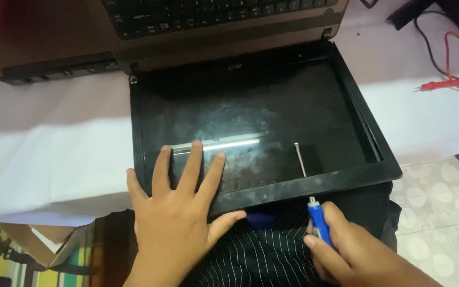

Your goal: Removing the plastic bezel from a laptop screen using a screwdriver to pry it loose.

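Your left hand (179, 212) lies flat and spread on the near left part of the laptop screen (256, 127), fingers fanned over the glass and the thumb hooked along the near bezel (304, 186). The screen panel is folded back flat, hanging over the near edge of the desk (54, 149) above your lap, with the laptop's keyboard half (197, 16) at the far edge. Your right hand (346, 247) is wrapped closed around a blue-handled screwdriver (319, 223), whose tip points up at the bezel's near edge, just right of its middle.

The risks from here, as I judge them:

- The panel is unsupported where it overhangs the desk. If you lean harder through the left palm, the glass may flex or crack.
- The screwdriver tip sits close to the bezel; a slip off a screw or seam could gouge the plastic or scratch the glass.
- If you pry with too much force, the thin black frame may snap at its clips.
- The red and black test leads (452, 79) lie at the far right corner of the desk; a sweep of your elbow could drag them off.
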